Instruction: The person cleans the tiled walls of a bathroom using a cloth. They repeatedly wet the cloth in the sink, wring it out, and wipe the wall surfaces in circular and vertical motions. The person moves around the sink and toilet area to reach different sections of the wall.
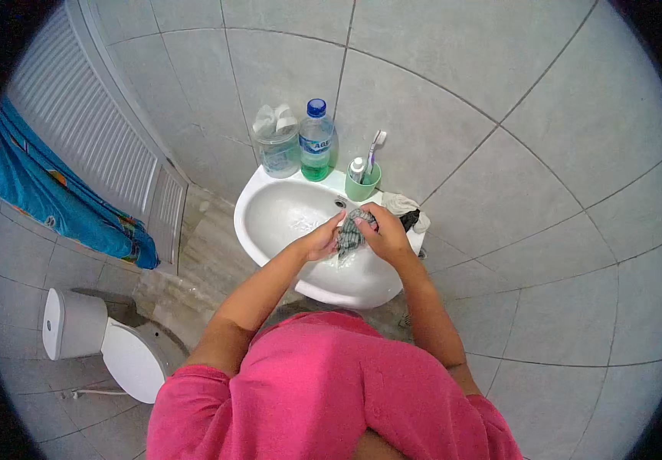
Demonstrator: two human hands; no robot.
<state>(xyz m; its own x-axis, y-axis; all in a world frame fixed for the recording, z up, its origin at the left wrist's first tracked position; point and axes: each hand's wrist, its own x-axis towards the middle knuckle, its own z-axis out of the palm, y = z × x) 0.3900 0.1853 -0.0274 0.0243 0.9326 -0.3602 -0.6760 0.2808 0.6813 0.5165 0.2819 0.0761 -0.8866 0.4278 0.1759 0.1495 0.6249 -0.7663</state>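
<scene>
- Hanging well left of the sink, I see a blue towel.
- At the sink's back, a tub, then a bottle.
- Over the sink, the left hand, gripping a bunched grey cloth.
- Farther right at the sink's back, a cup.
- Over the sink's right side, the right hand, pinching the cloth too.

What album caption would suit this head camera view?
Left hand and right hand hold a bunched, patterned grey cloth over a white sink.
</scene>
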